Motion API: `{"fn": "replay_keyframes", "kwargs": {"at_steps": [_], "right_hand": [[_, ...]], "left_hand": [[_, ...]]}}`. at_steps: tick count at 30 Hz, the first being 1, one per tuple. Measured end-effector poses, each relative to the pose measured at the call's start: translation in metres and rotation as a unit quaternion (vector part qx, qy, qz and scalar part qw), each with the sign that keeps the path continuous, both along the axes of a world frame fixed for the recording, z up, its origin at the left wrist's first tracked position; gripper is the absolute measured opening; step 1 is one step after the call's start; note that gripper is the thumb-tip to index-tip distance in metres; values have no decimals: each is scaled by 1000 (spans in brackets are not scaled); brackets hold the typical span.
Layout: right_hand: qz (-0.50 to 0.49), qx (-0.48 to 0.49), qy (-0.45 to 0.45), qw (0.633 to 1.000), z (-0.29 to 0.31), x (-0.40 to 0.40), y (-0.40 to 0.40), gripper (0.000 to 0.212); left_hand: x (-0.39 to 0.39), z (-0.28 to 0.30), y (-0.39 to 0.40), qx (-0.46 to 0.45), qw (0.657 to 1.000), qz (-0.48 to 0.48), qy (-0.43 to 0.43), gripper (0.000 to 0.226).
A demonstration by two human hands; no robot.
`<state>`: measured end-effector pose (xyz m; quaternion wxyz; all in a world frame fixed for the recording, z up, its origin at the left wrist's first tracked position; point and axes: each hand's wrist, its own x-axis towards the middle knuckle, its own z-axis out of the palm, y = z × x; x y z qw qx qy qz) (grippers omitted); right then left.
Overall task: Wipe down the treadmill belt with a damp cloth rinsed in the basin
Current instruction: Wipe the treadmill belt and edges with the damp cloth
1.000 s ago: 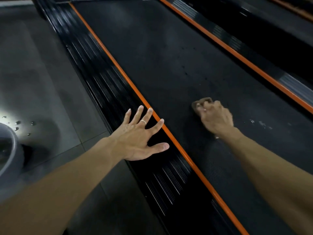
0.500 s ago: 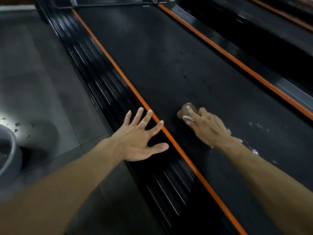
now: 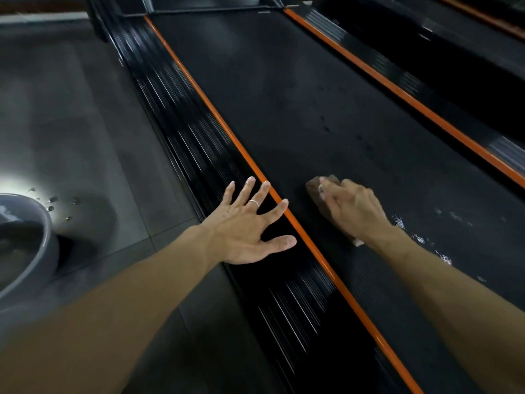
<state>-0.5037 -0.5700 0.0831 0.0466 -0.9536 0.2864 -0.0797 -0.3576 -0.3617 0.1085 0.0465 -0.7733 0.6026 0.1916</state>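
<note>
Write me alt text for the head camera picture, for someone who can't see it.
A person's right hand presses a brown cloth onto a black treadmill belt, near its left orange stripe. The left hand, fingers spread, rests flat on the ribbed side rail. A grey basin stands on the floor at far left.

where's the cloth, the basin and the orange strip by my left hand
cloth point(image 3: 315, 191): head view, brown end poking out past the fingers
basin point(image 3: 42, 237): head view, grey outer wall
orange strip point(image 3: 227, 132): head view, middle of the left belt-edge line
</note>
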Motion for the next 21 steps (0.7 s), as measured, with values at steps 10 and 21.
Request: {"fn": "replay_keyframes", "kwargs": {"at_steps": [10, 21], "right_hand": [[160, -30, -16, 987, -5, 5, 19, 48], [161, 16, -11, 987, -4, -60, 40, 41]], "left_hand": [[0, -3, 1, -7, 1000, -1, -3, 90], [-1, -4, 1, -12, 1000, -3, 0, 94]]}}
